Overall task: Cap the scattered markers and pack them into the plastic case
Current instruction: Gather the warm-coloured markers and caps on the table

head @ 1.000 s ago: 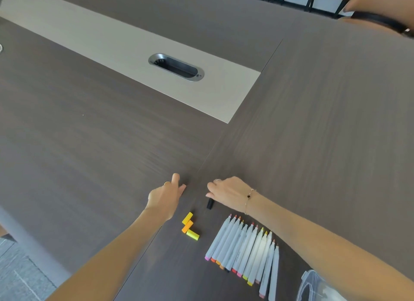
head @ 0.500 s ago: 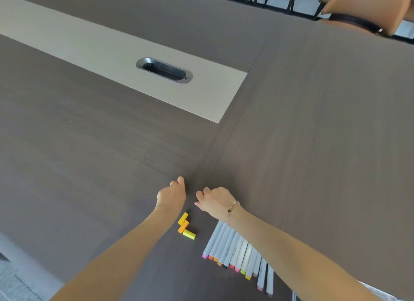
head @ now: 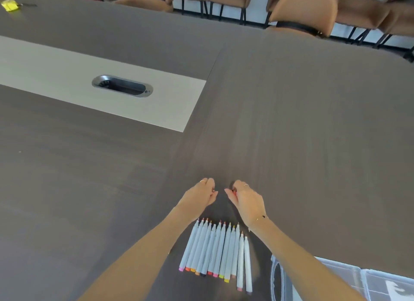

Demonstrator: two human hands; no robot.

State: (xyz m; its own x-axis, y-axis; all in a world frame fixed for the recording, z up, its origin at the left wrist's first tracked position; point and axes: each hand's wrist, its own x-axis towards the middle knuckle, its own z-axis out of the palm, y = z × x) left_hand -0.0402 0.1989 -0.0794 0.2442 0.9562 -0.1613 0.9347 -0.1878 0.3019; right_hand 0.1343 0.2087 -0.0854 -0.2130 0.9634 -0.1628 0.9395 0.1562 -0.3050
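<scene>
Compared with the earlier views, both hands sit higher in the frame, beyond the tips of the row of grey-barrelled markers (head: 215, 251). The left hand (head: 199, 196) and right hand (head: 245, 197) now face each other with curled fingers, the right pinching something small and reddish. The three yellow and orange caps are no longer visible. The clear plastic case (head: 349, 278) shows more fully at lower right.

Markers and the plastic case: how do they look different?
The markers are thin grey-white sticks with coloured ends, but the case is wide and see-through. The markers lie in a row in full view between the arms, while the case is cut off at the bottom right edge, past the right arm. There are many markers and one case. Both rest on the dark table.
</scene>
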